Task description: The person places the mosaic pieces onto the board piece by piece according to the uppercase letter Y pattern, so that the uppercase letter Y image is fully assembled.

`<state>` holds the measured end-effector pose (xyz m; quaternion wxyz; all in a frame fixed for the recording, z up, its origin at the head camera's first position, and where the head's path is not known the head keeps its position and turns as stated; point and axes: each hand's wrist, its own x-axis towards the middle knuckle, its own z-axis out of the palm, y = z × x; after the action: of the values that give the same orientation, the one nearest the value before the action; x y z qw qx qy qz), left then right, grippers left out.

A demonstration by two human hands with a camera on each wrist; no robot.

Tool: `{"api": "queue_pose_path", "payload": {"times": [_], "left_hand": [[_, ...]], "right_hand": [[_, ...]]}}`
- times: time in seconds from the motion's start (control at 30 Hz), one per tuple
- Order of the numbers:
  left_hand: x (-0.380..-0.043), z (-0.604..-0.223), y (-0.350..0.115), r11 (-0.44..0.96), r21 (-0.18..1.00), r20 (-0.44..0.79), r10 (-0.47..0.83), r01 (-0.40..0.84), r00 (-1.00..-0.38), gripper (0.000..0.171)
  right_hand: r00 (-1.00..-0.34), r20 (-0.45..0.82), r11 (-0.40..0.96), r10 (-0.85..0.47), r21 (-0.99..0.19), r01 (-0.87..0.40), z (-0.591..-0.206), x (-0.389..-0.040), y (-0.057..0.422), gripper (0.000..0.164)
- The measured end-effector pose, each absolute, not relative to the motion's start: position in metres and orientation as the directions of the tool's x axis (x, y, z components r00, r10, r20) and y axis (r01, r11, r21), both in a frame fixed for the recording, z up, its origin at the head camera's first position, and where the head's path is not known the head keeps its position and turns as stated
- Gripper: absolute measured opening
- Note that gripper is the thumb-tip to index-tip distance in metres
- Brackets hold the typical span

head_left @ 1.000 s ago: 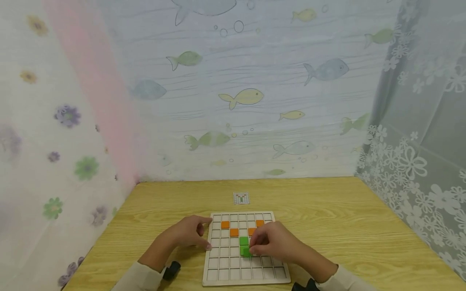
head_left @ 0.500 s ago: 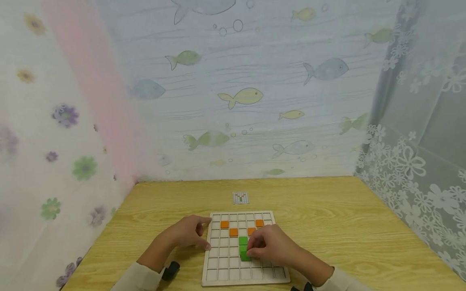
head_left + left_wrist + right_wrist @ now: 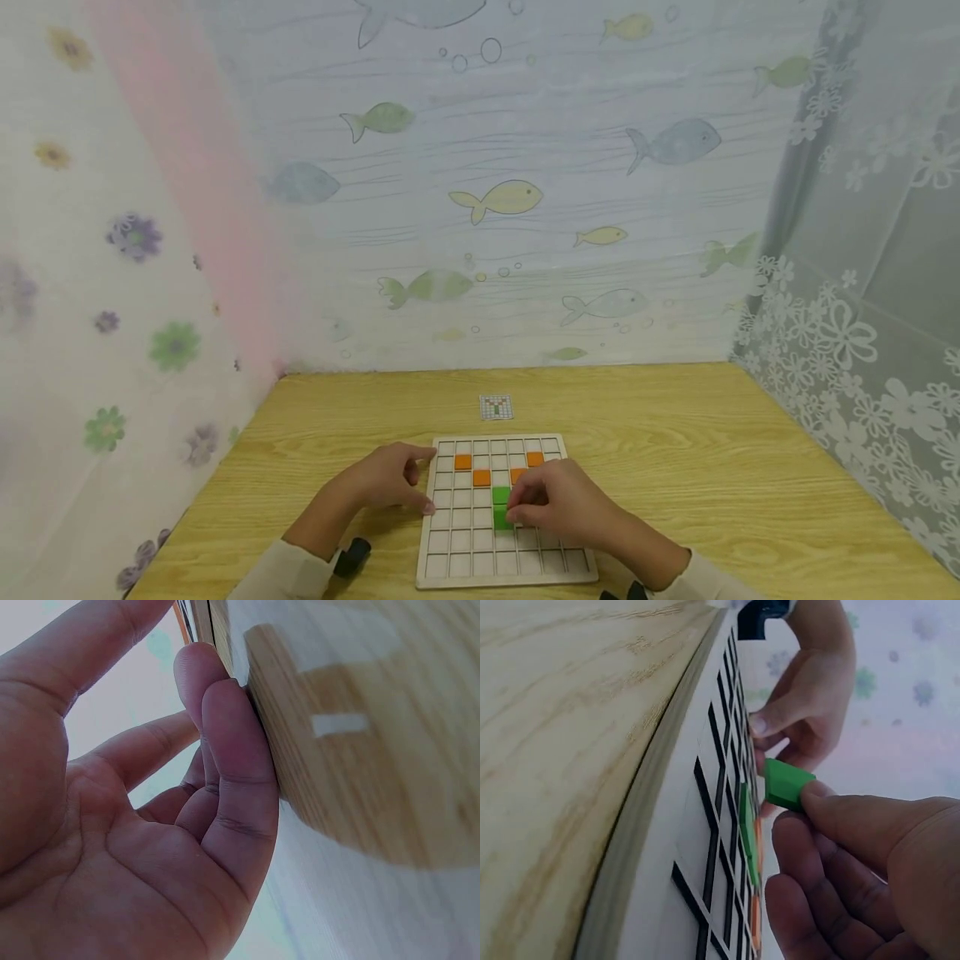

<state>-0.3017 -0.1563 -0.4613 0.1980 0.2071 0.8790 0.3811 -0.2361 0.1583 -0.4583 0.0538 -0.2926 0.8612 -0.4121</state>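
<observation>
My right hand [image 3: 566,504] pinches a green square tile [image 3: 786,784] between thumb and fingers, just off the face of the white grid board [image 3: 461,567]. Just beyond it in the head view, a green tile [image 3: 501,495] lies in a cell of the board. Several orange tiles, such as the left one [image 3: 463,462], sit in cells farther up, one partly covered by my right fingers. My left hand [image 3: 386,479] rests at the board's left edge, index finger near the top corner and thumb lower down. In the left wrist view its other fingers [image 3: 240,750] bend loosely beside the tabletop.
A small printed card [image 3: 497,407] with a coloured grid pattern lies on the wooden table [image 3: 637,408] beyond the board. Fish-printed curtain [image 3: 510,275] hangs behind the table, with flowered sheets at both sides. Dark wrist devices [image 3: 352,558] sit on my sleeves.
My right hand has shifted slightly left with the green tile, which now overlaps the green column more squarely in the head view. The left hand stays at the board's edge.
</observation>
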Motion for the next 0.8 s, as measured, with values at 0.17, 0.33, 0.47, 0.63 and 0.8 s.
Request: {"api": "queue_pose_path", "payload": {"times": [0.17,0.33,0.47,0.63,0.8], "left_hand": [[-0.3018,-0.461,-0.1566,0.621,0.75,-0.184,0.525,0.227,-0.831,0.09],[-0.3016,-0.4613,-0.157,0.619,0.752,-0.184,0.527,0.226,-0.83,0.089],[-0.3014,-0.4609,-0.1573,0.615,0.759,-0.189,0.524,0.216,-0.83,0.089],[-0.3016,-0.4608,-0.1575,0.612,0.762,-0.19,0.526,0.213,-0.829,0.089],[-0.3004,-0.4597,-0.1572,0.609,0.765,-0.19,0.526,0.211,-0.829,0.089]], "right_hand": [[-0.822,0.122,0.499,-0.557,-0.742,-0.448,-0.4583,-0.2353,0.1576,0.01],[-0.833,0.105,0.524,-0.543,-0.733,-0.434,-0.462,-0.235,0.155,0.011],[-0.844,0.101,0.542,-0.527,-0.725,-0.425,-0.4649,-0.2355,0.1535,0.012],[-0.837,0.082,0.556,-0.541,-0.712,-0.429,-0.464,-0.2346,0.1536,0.012],[-0.822,0.081,0.553,-0.563,-0.702,-0.448,-0.4625,-0.2325,0.1539,0.012]]}}
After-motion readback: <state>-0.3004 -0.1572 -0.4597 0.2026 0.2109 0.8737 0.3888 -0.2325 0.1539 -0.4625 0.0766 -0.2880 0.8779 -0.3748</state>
